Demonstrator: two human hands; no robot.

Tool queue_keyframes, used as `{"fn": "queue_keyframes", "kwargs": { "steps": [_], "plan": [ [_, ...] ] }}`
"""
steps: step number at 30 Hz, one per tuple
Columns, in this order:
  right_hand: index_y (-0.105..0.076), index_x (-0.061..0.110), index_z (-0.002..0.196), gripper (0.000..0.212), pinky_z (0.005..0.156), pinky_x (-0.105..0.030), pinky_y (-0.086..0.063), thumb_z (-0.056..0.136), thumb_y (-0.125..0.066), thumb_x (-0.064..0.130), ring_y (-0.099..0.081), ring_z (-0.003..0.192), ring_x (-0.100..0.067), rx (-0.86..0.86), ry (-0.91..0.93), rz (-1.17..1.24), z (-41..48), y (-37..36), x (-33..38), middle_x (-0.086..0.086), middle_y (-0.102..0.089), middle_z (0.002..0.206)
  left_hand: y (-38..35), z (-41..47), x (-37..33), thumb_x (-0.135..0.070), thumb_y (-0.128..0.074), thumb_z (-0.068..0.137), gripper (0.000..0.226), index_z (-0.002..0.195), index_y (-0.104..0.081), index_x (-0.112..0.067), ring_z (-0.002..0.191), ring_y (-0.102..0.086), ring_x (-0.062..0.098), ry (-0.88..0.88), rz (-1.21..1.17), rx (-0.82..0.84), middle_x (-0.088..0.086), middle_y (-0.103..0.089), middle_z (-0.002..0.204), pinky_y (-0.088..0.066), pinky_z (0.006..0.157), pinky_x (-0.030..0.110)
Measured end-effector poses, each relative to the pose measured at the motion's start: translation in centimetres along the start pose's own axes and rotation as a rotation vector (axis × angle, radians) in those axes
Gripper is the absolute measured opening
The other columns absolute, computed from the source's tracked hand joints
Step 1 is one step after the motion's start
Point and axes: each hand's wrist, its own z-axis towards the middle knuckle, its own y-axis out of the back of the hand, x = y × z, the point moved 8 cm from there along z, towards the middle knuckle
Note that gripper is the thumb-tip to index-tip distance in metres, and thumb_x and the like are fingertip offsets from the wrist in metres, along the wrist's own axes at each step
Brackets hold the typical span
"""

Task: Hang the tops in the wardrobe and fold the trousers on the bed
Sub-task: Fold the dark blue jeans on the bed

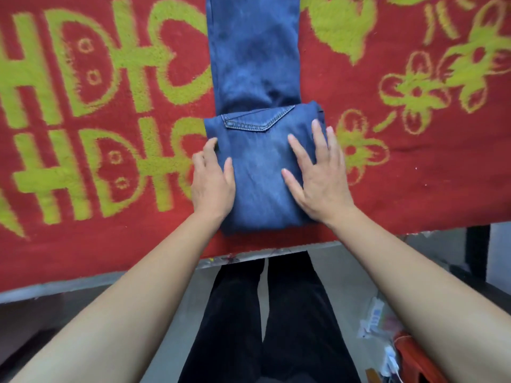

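Trousers [257, 167] lie on the bed [414, 189], folded end just inside its near edge, legs stretching away. Right hand [318, 181] presses flat on the fold; left hand [211, 183] pinches its side. Bed surface spreads wide both sides.

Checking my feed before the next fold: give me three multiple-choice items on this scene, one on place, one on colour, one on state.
1. Where do the jeans lie?
A. on the floor
B. on the red blanket
C. on a chair

2. The blanket's pattern is:
A. yellow-green
B. white
C. black

3. The right hand is:
A. a fist
B. flat on the folded part
C. off the jeans

Answers:
1. B: the red blanket shows on both sides of the jeans.
2. A: its letters and flowers are yellow-green.
3. B: its straight, spread fingers lie on the folded denim.
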Motion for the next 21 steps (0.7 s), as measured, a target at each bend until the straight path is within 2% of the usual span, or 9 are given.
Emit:
{"fn": "queue_keyframes", "kwargs": {
  "steps": [2,5,8,9,11,13,15,18,21],
  "plan": [
    [-0.043,0.015,0.149,0.060,0.118,-0.049,-0.026,0.096,-0.056,0.039,-0.017,0.148,-0.043,0.079,0.032,0.072,-2.9,-1.4,-0.1,-0.021,-0.015,0.162,-1.2,-2.3,1.2,-0.021,-0.054,0.097,0.054,0.147,-0.034,-0.017,0.116,-0.054,0.037,0.030,-0.133,0.114,0.016,-0.056,0.130,-0.043,0.098,0.045],
    [-0.044,0.015,0.149,0.060,0.114,-0.051,-0.030,0.094,-0.057,0.035,-0.018,0.148,-0.043,0.083,0.015,0.087,-4.3,-1.8,-0.1,-0.020,-0.014,0.162,-1.2,-3.8,1.8,-0.020,-0.055,0.097,0.054,0.147,-0.037,-0.018,0.119,-0.052,0.032,0.066,-0.189,0.107,0.013,-0.056,0.131,-0.040,0.101,0.040],
    [-0.043,0.017,0.149,0.061,0.112,-0.054,-0.028,0.093,-0.054,0.040,-0.017,0.148,-0.043,0.053,-0.018,-0.015,-4.1,-1.6,0.4,-0.023,-0.016,0.162,-0.4,-4.1,1.5,-0.025,-0.056,0.095,0.056,0.147,-0.039,-0.020,0.118,-0.048,0.032,0.083,-0.015,0.014,0.015,-0.047,0.133,-0.037,0.100,0.041],
    [-0.043,0.017,0.148,0.061,0.114,-0.054,-0.025,0.093,-0.054,0.041,-0.018,0.148,-0.043,0.024,-0.013,-0.043,-4.4,-1.4,0.7,-0.025,-0.017,0.161,0.4,-4.6,0.9,-0.025,-0.057,0.092,0.056,0.146,-0.042,-0.018,0.120,-0.046,0.033,0.036,0.095,-0.060,0.016,-0.045,0.135,-0.036,0.102,0.043],
    [-0.045,0.013,0.146,0.064,0.117,-0.055,-0.022,0.090,-0.056,0.042,-0.018,0.149,-0.041,-0.050,0.047,-0.044,-5.7,-1.1,1.3,-0.026,-0.020,0.159,1.3,-6.1,-0.8,-0.021,-0.057,0.085,0.053,0.137,-0.051,-0.014,0.124,-0.043,0.036,-0.179,0.204,-0.150,0.018,-0.043,0.140,-0.033,0.104,0.047],
    [-0.043,0.010,0.147,0.076,0.118,-0.056,-0.019,0.080,-0.061,0.042,-0.015,0.150,-0.040,-0.064,0.152,-0.039,-7.8,-1.4,1.9,-0.025,-0.019,0.160,0.0,-8.6,-2.1,-0.024,-0.058,0.075,0.053,0.127,-0.058,-0.013,0.129,-0.040,0.036,-0.461,0.218,-0.047,0.018,-0.044,0.140,-0.031,0.104,0.048],
    [-0.033,0.006,0.152,0.095,0.120,-0.058,-0.015,0.069,-0.065,0.038,-0.009,0.151,-0.041,0.042,0.219,-0.141,-9.7,-2.7,1.9,-0.025,-0.012,0.162,-2.2,-11.1,-1.6,-0.033,-0.062,0.068,0.064,0.129,-0.057,-0.012,0.136,-0.035,0.038,-0.619,0.334,0.142,0.020,-0.041,0.145,-0.030,0.107,0.052],
    [-0.020,0.008,0.157,0.101,0.121,-0.058,-0.013,0.069,-0.068,0.019,-0.006,0.151,-0.043,0.147,0.236,-0.337,-10.1,-4.3,1.0,-0.026,-0.007,0.163,-4.9,-12.1,0.4,-0.028,-0.062,0.069,0.082,0.147,-0.040,-0.014,0.146,-0.022,0.040,-0.666,0.659,0.252,0.023,-0.025,0.157,-0.024,0.114,0.057],
    [-0.028,0.017,0.156,0.096,0.115,-0.054,-0.030,0.070,-0.070,0.009,-0.026,0.145,-0.044,0.084,0.233,-0.340,-8.0,-4.0,0.9,-0.024,-0.023,0.160,-5.5,-10.5,0.3,-0.016,-0.054,0.077,0.071,0.147,-0.040,-0.018,0.145,-0.024,0.042,-0.631,0.768,0.218,0.022,-0.025,0.157,-0.028,0.113,0.056]
  ]
}}
